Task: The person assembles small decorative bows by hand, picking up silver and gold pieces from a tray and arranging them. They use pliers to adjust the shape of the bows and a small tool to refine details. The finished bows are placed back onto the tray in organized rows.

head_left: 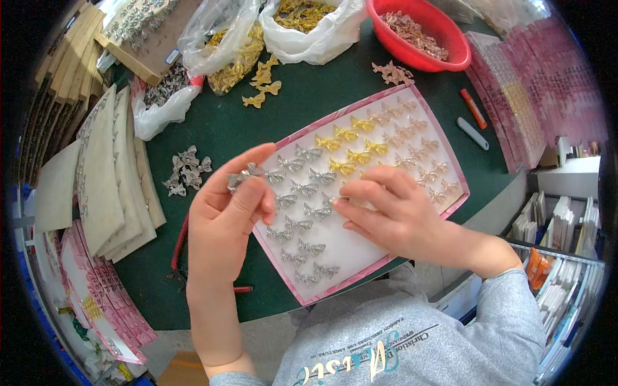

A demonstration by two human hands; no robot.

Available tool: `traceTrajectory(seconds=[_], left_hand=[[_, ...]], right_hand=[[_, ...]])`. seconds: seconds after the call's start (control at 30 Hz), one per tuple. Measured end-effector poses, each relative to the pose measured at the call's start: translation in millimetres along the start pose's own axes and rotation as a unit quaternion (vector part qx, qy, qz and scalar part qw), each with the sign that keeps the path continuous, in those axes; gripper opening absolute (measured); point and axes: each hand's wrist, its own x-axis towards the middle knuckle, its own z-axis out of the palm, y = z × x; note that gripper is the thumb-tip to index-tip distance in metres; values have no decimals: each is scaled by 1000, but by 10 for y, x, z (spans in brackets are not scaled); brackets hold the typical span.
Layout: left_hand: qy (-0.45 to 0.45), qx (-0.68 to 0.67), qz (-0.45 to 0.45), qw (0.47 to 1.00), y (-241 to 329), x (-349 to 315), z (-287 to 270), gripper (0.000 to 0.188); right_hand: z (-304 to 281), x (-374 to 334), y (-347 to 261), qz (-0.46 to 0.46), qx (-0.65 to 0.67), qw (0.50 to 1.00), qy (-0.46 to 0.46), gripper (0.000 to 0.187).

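On the left of my feed, the left hand (222,209) pinches a few silver bows (243,177) between thumb and fingers, above the left edge of the pink-bordered card (351,254). From left to right across that card, I see silver bows down the left side, gold bows (341,168) at the far middle and pink bows (425,175) on the right. I judge it well over half filled; the near middle is bare. The right hand (399,212) bends over the middle, fingertips closed together at a silver bow; I can't tell if they grip it.

Past the card, again from the left, I have a clear bag (154,119) of silver pieces, a second clear bag (209,32) of gold bows, a white bag (312,50) of more gold, and, far right, a red bowl (460,56) of pink pieces.
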Motion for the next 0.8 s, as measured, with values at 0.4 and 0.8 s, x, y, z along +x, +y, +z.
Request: traceTrajectory(seconds=[0.4,0.8], left_hand=[[-97,20,-93,991,4,-22,17,33],[43,-33,-4,999,7,-23,136,28]], right_hand=[[-3,719,33,-5,218,973,70,24],[10,703,54,99,378,918,65,10]])
